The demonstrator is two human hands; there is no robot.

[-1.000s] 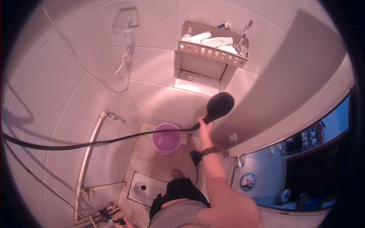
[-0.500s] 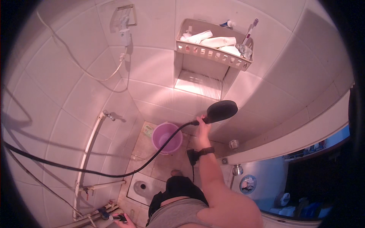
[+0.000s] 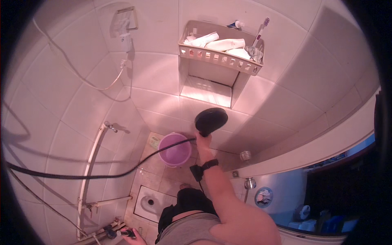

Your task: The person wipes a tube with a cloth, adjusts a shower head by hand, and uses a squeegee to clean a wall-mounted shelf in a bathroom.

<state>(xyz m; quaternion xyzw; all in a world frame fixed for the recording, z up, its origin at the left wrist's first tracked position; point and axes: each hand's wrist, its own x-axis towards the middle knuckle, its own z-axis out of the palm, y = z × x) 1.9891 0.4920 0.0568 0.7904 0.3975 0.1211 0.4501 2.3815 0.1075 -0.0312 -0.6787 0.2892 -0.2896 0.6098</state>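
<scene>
My right hand [image 3: 203, 141] is closed round the handle of a black round shower head [image 3: 211, 119], held out in front of me below the wall niche. From its handle a black hose [image 3: 122, 174] sags across to the left edge. A black band with a small box [image 3: 197, 173] is strapped on my right wrist. Low at the left, my left hand [image 3: 138, 239] has its fingers round a small black object [image 3: 129, 232], beside pipes and a blue valve [image 3: 111, 233]. Its kind is hard to make out, and the frame's lower edge cuts off that arm.
A plastic basket [image 3: 220, 60] of bottles and tubes hangs above the niche [image 3: 206, 93]. On the floor stand a purple bucket [image 3: 174, 150] and a squat toilet [image 3: 160, 204]. A white pipe [image 3: 90, 163] with a tap runs up the left wall. At right is a ledge [image 3: 310, 153].
My right hand has brought the shower head to the left, and its disc has turned to a different tilt. The hose has shifted with it. My left hand stays by the pipes.
</scene>
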